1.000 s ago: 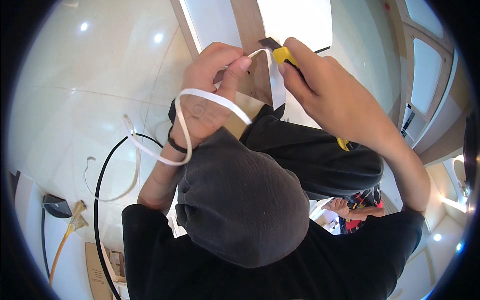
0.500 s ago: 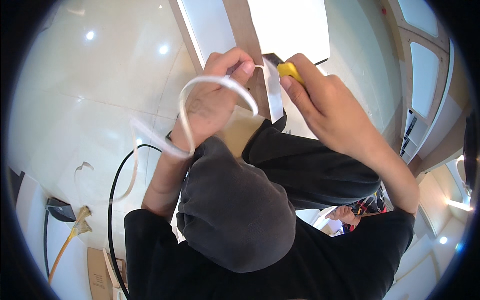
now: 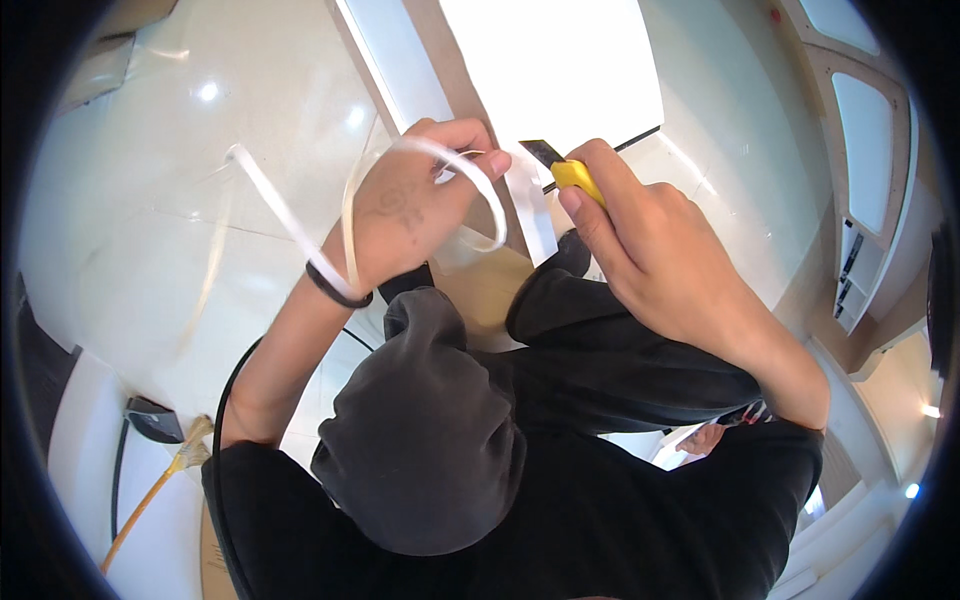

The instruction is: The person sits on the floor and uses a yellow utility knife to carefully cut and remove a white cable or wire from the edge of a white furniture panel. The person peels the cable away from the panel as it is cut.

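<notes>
My left hand (image 3: 410,200) is closed in a pinch at the edge of a white-topped panel (image 3: 560,70). It holds a thin white strip (image 3: 285,215), like edge banding, which loops over the hand and past the wrist; its far part is blurred. In my right hand (image 3: 660,240) is a yellow utility knife (image 3: 576,182), its dark blade out and pointing up-left toward my left fingertips. A small gap separates the blade from those fingers. The panel's wood-toned side (image 3: 470,90) runs beneath my left fingers.
A black cable (image 3: 218,480) curves down at the left, near a broom (image 3: 160,480) and a dark dustpan (image 3: 153,420). Cabinet frames (image 3: 860,150) stand at the right. Another person's hand (image 3: 703,438) shows at lower right. Glossy tiles (image 3: 270,130) cover the floor.
Both hands have come down slightly in the picture, the knife with the right one. The strip's loose length has swung up beside my left wrist. The panel appears shifted left.
</notes>
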The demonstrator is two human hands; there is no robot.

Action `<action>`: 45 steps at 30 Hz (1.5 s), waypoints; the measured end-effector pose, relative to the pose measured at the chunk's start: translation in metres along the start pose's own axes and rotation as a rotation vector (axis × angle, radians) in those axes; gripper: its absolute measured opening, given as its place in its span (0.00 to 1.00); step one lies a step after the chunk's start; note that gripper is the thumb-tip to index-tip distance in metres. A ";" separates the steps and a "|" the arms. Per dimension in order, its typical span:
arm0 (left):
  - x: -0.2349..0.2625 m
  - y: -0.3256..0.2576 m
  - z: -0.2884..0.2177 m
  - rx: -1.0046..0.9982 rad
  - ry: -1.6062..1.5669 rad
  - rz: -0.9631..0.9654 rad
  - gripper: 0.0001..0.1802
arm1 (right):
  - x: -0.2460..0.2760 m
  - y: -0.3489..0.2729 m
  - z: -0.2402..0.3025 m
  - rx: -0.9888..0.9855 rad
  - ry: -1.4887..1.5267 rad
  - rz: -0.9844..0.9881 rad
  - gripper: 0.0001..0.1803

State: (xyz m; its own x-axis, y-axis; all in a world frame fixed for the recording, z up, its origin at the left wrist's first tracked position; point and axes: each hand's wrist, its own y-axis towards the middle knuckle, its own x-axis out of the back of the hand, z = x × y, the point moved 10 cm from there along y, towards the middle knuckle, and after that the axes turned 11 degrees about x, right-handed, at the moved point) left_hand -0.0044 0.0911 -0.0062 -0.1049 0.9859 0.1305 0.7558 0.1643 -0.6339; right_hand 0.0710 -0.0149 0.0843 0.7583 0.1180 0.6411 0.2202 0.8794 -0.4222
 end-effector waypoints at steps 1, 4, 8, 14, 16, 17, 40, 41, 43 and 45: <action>0.000 -0.002 -0.006 -0.015 0.078 -0.056 0.14 | 0.000 -0.001 -0.003 -0.013 0.014 -0.007 0.09; 0.002 -0.018 -0.027 -0.104 0.222 -0.233 0.11 | 0.002 -0.002 -0.002 0.041 -0.029 -0.024 0.09; 0.000 -0.037 -0.051 -0.180 0.492 -0.466 0.06 | 0.002 0.000 -0.002 0.093 -0.104 -0.013 0.09; -0.015 -0.045 -0.057 -0.456 0.716 -0.577 0.11 | 0.006 0.008 -0.002 0.146 -0.174 -0.035 0.10; -0.010 -0.047 -0.048 -0.548 0.538 -0.652 0.11 | 0.006 0.009 -0.004 0.135 -0.123 -0.030 0.10; -0.011 -0.043 -0.038 -0.525 0.466 -0.648 0.10 | 0.004 0.010 -0.004 0.129 -0.091 -0.010 0.10; -0.042 -0.028 0.013 -0.569 -0.005 -0.360 0.17 | -0.012 0.012 -0.009 0.002 0.071 0.157 0.09; -0.043 -0.031 0.007 -0.624 0.098 -0.336 0.23 | -0.009 0.013 -0.008 0.013 0.045 0.143 0.09; -0.042 -0.034 0.004 -0.649 0.126 -0.296 0.28 | -0.003 0.015 -0.002 0.054 -0.008 0.113 0.09; -0.043 -0.032 0.007 -0.600 0.166 -0.221 0.31 | -0.004 0.018 -0.002 0.050 -0.028 0.131 0.09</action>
State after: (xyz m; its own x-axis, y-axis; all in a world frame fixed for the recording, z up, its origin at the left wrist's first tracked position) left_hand -0.0285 0.0432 0.0033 -0.2342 0.9050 0.3551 0.9620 0.2684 -0.0498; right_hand 0.0737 -0.0007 0.0730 0.7607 0.2458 0.6008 0.0888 0.8774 -0.4714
